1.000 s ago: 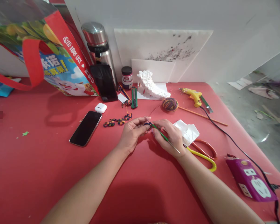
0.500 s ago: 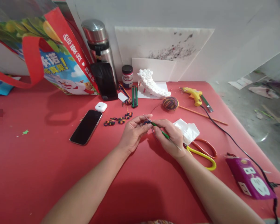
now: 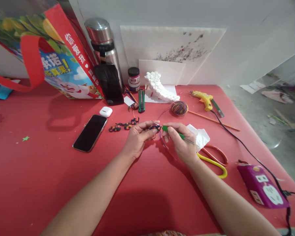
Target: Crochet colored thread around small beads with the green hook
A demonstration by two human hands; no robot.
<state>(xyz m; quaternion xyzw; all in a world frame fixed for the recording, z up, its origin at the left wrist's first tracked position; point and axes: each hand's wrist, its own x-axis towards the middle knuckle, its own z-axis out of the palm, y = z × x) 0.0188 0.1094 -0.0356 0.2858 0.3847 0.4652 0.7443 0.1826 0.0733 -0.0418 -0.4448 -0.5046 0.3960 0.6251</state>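
Observation:
My left hand (image 3: 138, 137) pinches a small piece of dark multicoloured crochet work (image 3: 155, 127) between thumb and fingers. In my right hand (image 3: 181, 141) is a crochet hook with a green handle (image 3: 174, 131); its metal tip meets the crochet work. A loose strand of dark yarn (image 3: 165, 144) hangs below, between the hands. Left of my left hand lies a wavy crocheted strip (image 3: 127, 126) in dark, orange and green yarn. The ball of variegated yarn (image 3: 179, 108) rests beyond my hands.
Scissors (image 3: 214, 164) and crumpled white tissue (image 3: 200, 136) lie beside my right wrist. A phone (image 3: 90, 133) and white earbud case (image 3: 106, 111) are at left. Farther back stand a shopping bag (image 3: 71, 72), steel flask (image 3: 99, 31) and yellow glue gun (image 3: 203, 100), whose cord runs to a purple box (image 3: 262, 186).
My right hand has shifted slightly right, and the green hook handle has turned flatter, its tip drawn a little away from my left fingers. More of the crochet work and loose strand shows.

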